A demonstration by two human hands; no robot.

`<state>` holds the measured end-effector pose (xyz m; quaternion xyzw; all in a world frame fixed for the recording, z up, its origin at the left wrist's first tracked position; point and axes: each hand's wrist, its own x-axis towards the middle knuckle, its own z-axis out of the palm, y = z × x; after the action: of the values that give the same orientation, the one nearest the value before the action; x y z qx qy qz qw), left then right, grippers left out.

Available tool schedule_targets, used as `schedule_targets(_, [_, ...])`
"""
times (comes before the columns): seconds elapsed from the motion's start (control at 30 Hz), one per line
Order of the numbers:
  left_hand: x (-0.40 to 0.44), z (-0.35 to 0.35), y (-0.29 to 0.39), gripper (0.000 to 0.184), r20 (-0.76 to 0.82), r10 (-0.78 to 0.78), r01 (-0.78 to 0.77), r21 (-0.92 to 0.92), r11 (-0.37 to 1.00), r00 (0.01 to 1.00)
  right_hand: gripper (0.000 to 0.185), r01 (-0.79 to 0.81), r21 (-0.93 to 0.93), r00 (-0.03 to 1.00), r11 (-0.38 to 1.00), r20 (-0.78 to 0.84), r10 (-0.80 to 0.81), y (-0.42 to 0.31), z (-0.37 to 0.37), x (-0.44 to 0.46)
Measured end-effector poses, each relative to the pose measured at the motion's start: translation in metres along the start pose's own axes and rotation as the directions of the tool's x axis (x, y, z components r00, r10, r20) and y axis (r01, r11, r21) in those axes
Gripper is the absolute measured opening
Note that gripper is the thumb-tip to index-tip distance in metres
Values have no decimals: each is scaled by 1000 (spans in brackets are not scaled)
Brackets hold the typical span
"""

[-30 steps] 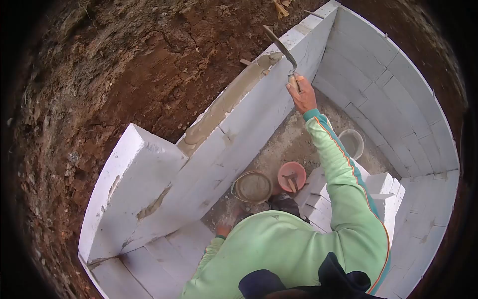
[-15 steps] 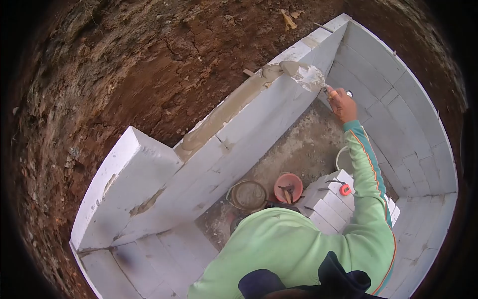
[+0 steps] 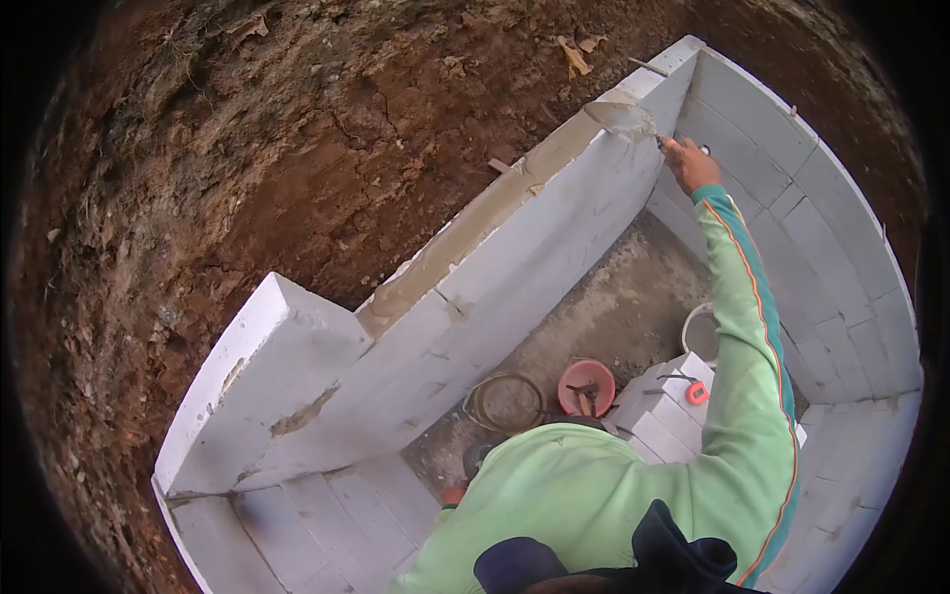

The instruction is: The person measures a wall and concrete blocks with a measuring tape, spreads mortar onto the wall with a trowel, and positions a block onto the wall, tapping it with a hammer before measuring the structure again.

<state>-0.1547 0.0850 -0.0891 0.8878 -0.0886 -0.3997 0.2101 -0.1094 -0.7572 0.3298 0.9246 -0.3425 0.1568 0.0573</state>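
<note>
My right hand [image 3: 690, 164] is closed round the handle of a trowel [image 3: 625, 121], whose blade lies on top of the white block wall near its far end. Grey mortar [image 3: 465, 230] covers a long strip of that wall's top. At the strip's near end a taller white block [image 3: 282, 386] stands up. Only a small part of my left hand [image 3: 453, 493] shows low beside my body; its fingers are hidden.
On the ground are a bucket of grey mix [image 3: 508, 403], a pink bowl [image 3: 586, 387] with tools and a pale bucket [image 3: 701, 333]. Stacked white blocks [image 3: 661, 416] carry a red tape measure [image 3: 697, 393]. A soil bank [image 3: 247, 168] rises behind the wall.
The trowel has come down onto the wall top and moved toward its far end, and mortar now reaches farther along. My left hand left view and shows again low down.
</note>
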Motion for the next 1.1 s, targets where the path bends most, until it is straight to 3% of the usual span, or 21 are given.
schedule_targets(0.17, [-9,10,-17,47,63,22,-29,118,993,998,43,-267,108,963,958,-21,270,20,45,-2])
schedule_targets(0.27, [-17,13,-26,48,86,14,-26,141,990,996,44,-212,393,965,895,-58,254,24,72,-18])
schedule_targets(0.3, [-19,13,-28,48,91,18,-31,148,989,996,43,-350,720,930,599,191,313,1,46,-37])
schedule_targets(0.33, [-21,13,-32,48,99,22,-37,154,987,995,42,-484,856,864,179,436,252,-38,2,-64])
schedule_targets(0.4, [-27,12,-39,49,105,45,-62,162,985,993,41,-501,841,851,-205,522,64,-76,-18,-104])
schedule_targets(0.47, [-32,8,-51,49,87,87,-101,170,980,992,41,-536,765,837,-358,537,-107,-120,-34,-141])
schedule_targets(0.63, [-47,-14,-69,50,-40,100,-96,87,992,994,42,-635,609,772,-476,474,-423,-258,-64,-229])
schedule_targets(0.8, [-48,-80,-43,51,-221,-131,42,-368,929,967,40,-678,569,729,-466,438,-526,-382,-60,-296])
schedule_targets(0.83, [-51,-89,-38,50,-224,-212,99,-431,897,951,39,-636,608,764,-475,414,-494,-409,-56,-305])
schedule_targets(0.93, [-82,-130,-6,50,-49,-290,247,-401,882,956,43,-460,759,874,-460,298,-383,-480,-64,-315])
schedule_targets(1.0, [-87,-130,-26,50,17,-295,278,-386,879,955,46,-407,850,875,-336,257,-411,-512,-61,-320])
schedule_targets(1.07, [-94,-121,-64,48,55,-197,204,-168,965,979,49,-330,920,884,-211,223,-410,-521,-58,-327])
schedule_targets(1.1, [-93,-116,-90,47,91,-94,90,48,995,991,50,-281,948,897,-152,203,-393,-518,-59,-330])
